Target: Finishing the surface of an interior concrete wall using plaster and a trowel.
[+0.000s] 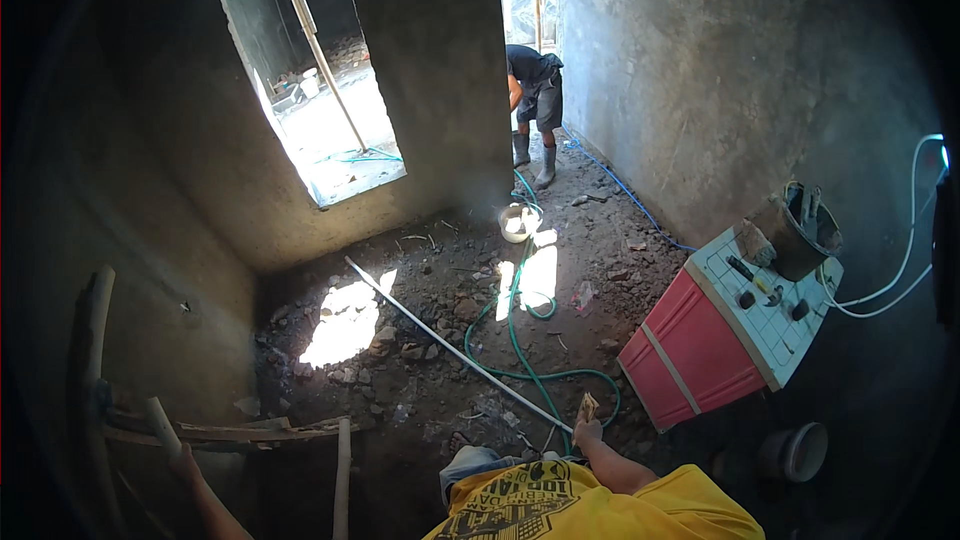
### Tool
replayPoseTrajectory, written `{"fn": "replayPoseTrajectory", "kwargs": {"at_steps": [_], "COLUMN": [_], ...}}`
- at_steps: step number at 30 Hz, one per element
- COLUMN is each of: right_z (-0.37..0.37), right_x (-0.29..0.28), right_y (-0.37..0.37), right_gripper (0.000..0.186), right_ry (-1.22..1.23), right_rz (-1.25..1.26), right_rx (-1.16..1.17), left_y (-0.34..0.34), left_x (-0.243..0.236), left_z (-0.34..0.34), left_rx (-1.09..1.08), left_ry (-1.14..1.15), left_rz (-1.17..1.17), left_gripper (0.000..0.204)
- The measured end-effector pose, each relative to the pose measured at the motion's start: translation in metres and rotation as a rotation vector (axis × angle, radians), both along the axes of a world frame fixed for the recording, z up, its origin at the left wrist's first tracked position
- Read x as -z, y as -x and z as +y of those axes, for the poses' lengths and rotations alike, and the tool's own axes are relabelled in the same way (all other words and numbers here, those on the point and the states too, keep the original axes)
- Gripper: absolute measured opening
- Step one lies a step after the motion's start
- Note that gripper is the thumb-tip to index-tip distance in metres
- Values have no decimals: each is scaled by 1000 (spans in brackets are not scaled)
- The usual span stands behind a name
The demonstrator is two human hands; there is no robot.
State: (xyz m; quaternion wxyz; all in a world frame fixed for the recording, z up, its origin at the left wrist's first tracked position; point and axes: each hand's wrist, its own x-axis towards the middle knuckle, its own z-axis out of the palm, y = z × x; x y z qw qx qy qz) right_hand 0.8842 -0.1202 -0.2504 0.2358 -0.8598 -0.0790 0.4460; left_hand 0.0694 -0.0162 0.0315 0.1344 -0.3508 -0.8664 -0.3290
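At the lower left, my left hand [184, 464] is closed around the end of a pale round pole [161, 422], beside a rough wooden frame [230, 432]. In front of my body, my right hand [589, 434] grips a small tan piece, perhaps wood [587, 406], whose exact kind I cannot make out. Close to that hand lies the lower end of a long white pipe [455, 347], which slants across the rubble floor. A green hose [513, 335] loops beside the pipe.
Pink box-shaped stand [690, 345] at right; its white tiled top [778, 325] carries a dark bucket [803, 240] and a hammer [768, 292]. Another bucket [795, 452] lies beside it. A pail [518, 223] sits farther off. A person in boots [540, 100] bends in the doorway. Rubble [430, 340] covers the floor.
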Motion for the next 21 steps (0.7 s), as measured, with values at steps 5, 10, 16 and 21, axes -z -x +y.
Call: {"fn": "replayPoseTrajectory", "kwargs": {"at_steps": [5,10,16,21], "right_z": [-4,-5,-1,-2], "right_x": [23,20,-16,2], "right_y": [-2,-3,1,-2], "right_gripper": [55,58,59,57], "right_ry": [-36,7,7,30], "right_rz": [-30,-76,21,-2], "right_rx": [-1,-9,1,29], "left_y": [4,-2,15,22], "left_x": [0,-1,5,15], "left_z": [-5,2,-4,4], "left_rx": [21,-43,31,7], "left_ry": [-17,44,-17,-4], "left_rz": [-47,-52,-45,15], "left_gripper": [47,47,49,48]}}
